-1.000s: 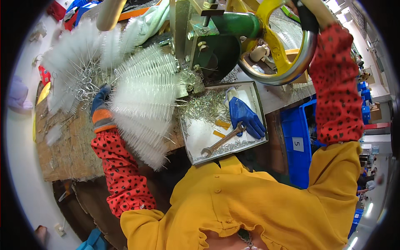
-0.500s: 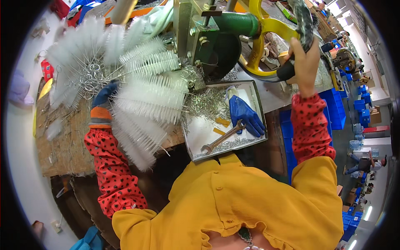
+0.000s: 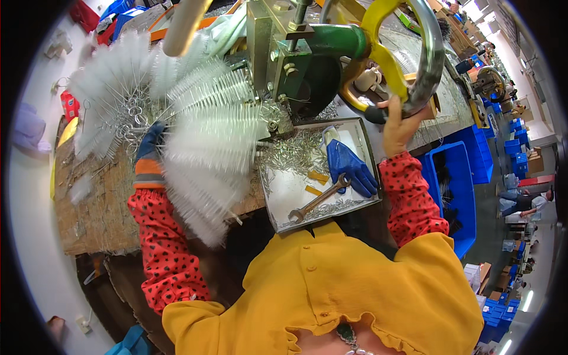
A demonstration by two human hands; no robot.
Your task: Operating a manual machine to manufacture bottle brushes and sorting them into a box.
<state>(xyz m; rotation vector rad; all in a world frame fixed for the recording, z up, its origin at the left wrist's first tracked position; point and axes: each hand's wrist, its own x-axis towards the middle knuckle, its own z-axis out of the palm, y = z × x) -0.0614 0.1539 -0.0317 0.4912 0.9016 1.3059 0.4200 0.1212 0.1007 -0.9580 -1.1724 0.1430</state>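
My left hand (image 3: 150, 142), in a blue work glove with an orange cuff, is closed on the wire stem of a white bristle brush, partly hidden by bristles. Around it several white bristle brushes (image 3: 207, 139) fan out, their wire loops (image 3: 131, 112) bunched above the glove. My bare right hand (image 3: 399, 127) is wrapped round the lower part of the rim of a handwheel (image 3: 431, 59) with yellow spokes and a steel rim. That wheel is fixed to a green hand press (image 3: 340, 40), whose metal jaw is beside the brush ends.
Before me a shallow tray (image 3: 278, 225) holds small wire pieces (image 3: 296, 145), a wrench (image 3: 319, 198), yellow strips and a blue glove (image 3: 350, 165). Blue bins (image 3: 452, 195) stand at the right, below the worn wooden bench (image 3: 94, 219). A rounded bar (image 3: 184, 26) juts in at the top.
My right hand has come down and to the left with the handwheel, which has turned. The gloved left hand stays nearly in place among the brushes.
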